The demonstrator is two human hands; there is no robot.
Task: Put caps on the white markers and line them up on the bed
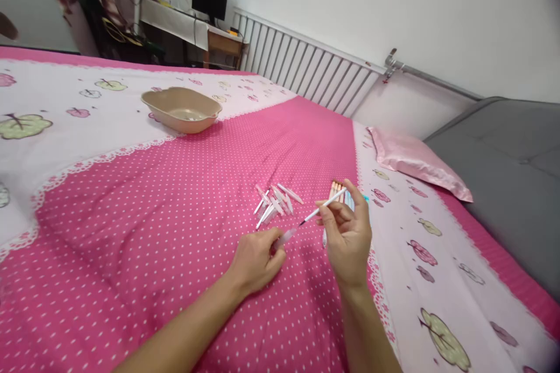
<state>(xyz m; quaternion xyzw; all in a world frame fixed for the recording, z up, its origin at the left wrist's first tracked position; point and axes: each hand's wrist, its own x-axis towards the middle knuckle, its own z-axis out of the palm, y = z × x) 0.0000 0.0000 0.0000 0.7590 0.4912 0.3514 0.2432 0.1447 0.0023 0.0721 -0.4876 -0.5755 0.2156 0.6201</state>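
Observation:
My right hand (349, 239) pinches a slim white pen (322, 206) between thumb and fingers, its dark pointed tip tilted down to the left. Facing that tip is a translucent pen cap (287, 237), gripped in my left hand (255, 259) low over the bedspread. Tip and cap are very close; whether they touch I cannot tell. Just beyond my left hand lies a loose pile of slim whitish and pink pieces (275, 204), caps or pens. Partly hidden behind my right hand is a row of pens (336, 188) with orange and blue parts.
A pink dotted bedspread (175, 233) with white printed side bands covers the bed. A beige basin (184, 122) sits at the far left, small bits inside. To the right are a pink pillow (415, 160) and a grey headboard (503, 169). A white rail (301, 52) runs along the far side.

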